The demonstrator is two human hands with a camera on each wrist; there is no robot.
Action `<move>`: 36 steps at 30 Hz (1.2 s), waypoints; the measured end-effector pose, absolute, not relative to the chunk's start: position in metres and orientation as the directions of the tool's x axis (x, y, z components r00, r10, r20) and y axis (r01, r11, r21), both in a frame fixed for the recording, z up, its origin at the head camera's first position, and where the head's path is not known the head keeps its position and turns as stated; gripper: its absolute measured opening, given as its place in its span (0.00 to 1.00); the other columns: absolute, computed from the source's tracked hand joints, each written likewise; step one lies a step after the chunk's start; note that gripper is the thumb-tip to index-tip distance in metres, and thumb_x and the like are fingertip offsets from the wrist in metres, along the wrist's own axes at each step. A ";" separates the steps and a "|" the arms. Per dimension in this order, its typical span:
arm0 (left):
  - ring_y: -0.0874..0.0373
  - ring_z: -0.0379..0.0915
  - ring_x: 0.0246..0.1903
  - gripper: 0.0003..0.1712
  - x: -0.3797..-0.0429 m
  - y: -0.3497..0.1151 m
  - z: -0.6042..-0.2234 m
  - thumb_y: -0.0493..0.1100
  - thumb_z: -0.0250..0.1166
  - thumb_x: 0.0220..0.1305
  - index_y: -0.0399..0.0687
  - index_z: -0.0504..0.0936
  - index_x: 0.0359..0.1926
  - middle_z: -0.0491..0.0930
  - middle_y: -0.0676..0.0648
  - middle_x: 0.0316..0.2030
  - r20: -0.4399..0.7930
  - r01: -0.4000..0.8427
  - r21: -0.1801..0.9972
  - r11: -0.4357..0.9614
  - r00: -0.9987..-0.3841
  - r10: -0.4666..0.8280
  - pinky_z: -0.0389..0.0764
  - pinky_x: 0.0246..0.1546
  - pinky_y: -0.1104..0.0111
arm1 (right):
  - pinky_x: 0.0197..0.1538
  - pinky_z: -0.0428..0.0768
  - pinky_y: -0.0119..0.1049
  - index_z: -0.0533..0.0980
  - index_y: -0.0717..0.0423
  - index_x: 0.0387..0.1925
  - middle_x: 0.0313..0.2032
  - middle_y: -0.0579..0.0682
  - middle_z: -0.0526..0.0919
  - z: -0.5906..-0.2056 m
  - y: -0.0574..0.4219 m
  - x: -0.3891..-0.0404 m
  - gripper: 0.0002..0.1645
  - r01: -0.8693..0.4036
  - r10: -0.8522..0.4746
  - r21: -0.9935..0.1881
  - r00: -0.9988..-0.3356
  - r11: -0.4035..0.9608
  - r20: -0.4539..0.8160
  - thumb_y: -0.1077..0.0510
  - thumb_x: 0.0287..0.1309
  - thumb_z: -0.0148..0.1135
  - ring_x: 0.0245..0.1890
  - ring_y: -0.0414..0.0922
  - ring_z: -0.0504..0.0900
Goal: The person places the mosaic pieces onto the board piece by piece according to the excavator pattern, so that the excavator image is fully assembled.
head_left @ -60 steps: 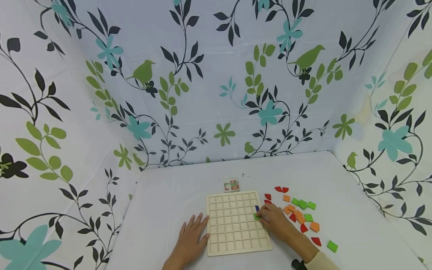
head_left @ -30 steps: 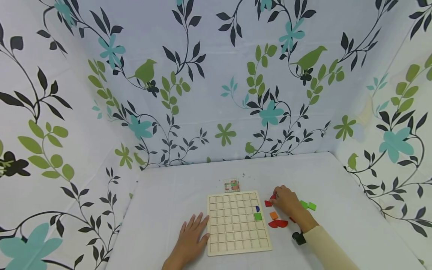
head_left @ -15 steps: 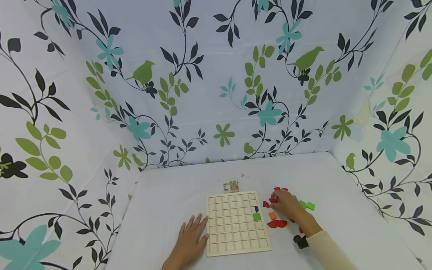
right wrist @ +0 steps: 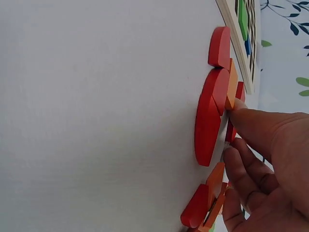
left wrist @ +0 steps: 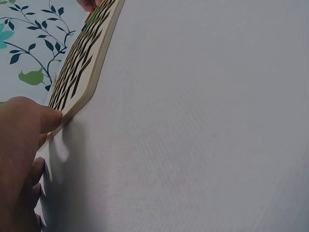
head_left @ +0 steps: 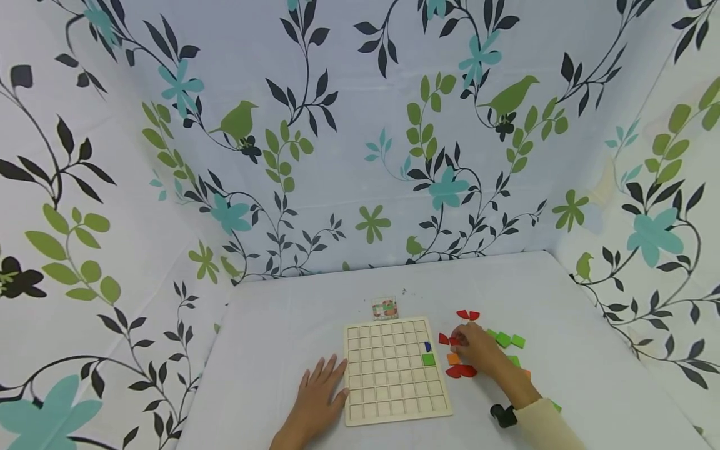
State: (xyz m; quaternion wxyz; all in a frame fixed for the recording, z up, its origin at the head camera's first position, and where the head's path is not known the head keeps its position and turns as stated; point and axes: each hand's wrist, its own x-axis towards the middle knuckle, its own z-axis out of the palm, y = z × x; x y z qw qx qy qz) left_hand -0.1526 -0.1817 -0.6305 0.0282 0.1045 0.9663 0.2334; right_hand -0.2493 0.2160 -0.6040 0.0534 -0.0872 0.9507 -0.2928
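A pale wooden grid board (head_left: 382, 380) lies on the white table. In its right column sit a green square tile (head_left: 429, 359) and, just above it, a small dark blue piece (head_left: 428, 347). My left hand (head_left: 319, 397) rests with fingers spread at the board's left edge; the thumb touches the rim in the left wrist view. Right of the board, my right hand (head_left: 480, 351) pinches a red curved-edge piece (right wrist: 231, 133) between thumb and finger, low at the table. Beside the thumb is an orange tile (right wrist: 231, 86). Larger red pieces (right wrist: 207, 130) lie close by.
A small patterned card (head_left: 385, 309) lies behind the board. Two red wedges (head_left: 468, 315) lie beyond my right hand, and green tiles (head_left: 503, 339) lie to its right. A black device (head_left: 503, 417) is at my right wrist. Patterned cloth hangs behind the table.
My right hand has left the green tile on the board, moved right to the loose pieces, and lately shifted slightly nearer over the red ones. My left hand stays put.
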 end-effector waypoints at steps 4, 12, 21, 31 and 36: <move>0.35 0.51 0.81 0.35 -0.153 -0.182 -0.630 0.58 0.59 0.77 0.57 0.67 0.80 0.62 0.42 0.80 -0.003 0.188 0.457 0.869 -0.977 0.214 0.48 0.75 0.28 | 0.46 0.84 0.37 0.81 0.55 0.49 0.39 0.46 0.78 -0.602 0.214 -0.243 0.14 -0.130 -0.193 -0.570 -0.980 0.812 -0.052 0.60 0.64 0.75 0.40 0.42 0.76; 0.35 0.50 0.81 0.35 -0.154 -0.182 -0.631 0.58 0.58 0.77 0.58 0.67 0.80 0.61 0.42 0.80 -0.002 0.194 0.455 0.869 -0.976 0.219 0.48 0.75 0.27 | 0.37 0.81 0.32 0.80 0.56 0.48 0.36 0.46 0.75 -0.595 0.209 -0.233 0.14 -0.128 -0.174 -0.544 -0.984 0.829 -0.034 0.59 0.64 0.75 0.37 0.42 0.74; 0.35 0.50 0.81 0.35 -0.154 -0.182 -0.634 0.59 0.59 0.77 0.57 0.67 0.80 0.61 0.42 0.80 -0.001 0.192 0.460 0.867 -0.976 0.216 0.47 0.75 0.27 | 0.43 0.78 0.38 0.82 0.51 0.45 0.37 0.40 0.78 -0.592 0.175 -0.203 0.15 -0.303 -0.296 -0.400 -0.952 0.865 0.080 0.54 0.60 0.78 0.36 0.38 0.72; 0.35 0.50 0.81 0.35 -0.153 -0.182 -0.631 0.58 0.59 0.77 0.57 0.67 0.80 0.61 0.42 0.81 -0.003 0.188 0.468 0.864 -0.977 0.214 0.47 0.75 0.28 | 0.41 0.68 0.36 0.78 0.44 0.42 0.35 0.36 0.74 -0.598 0.161 -0.187 0.14 -0.331 -0.338 -0.414 -0.939 0.848 0.060 0.53 0.60 0.78 0.36 0.37 0.69; 0.35 0.49 0.81 0.35 -0.152 -0.181 -0.630 0.58 0.59 0.77 0.57 0.67 0.80 0.61 0.43 0.81 -0.011 0.180 0.466 0.866 -0.978 0.209 0.46 0.76 0.28 | 0.43 0.70 0.37 0.80 0.41 0.38 0.36 0.35 0.75 -0.598 0.164 -0.188 0.10 -0.329 -0.358 -0.452 -0.933 0.829 0.022 0.54 0.62 0.77 0.37 0.35 0.71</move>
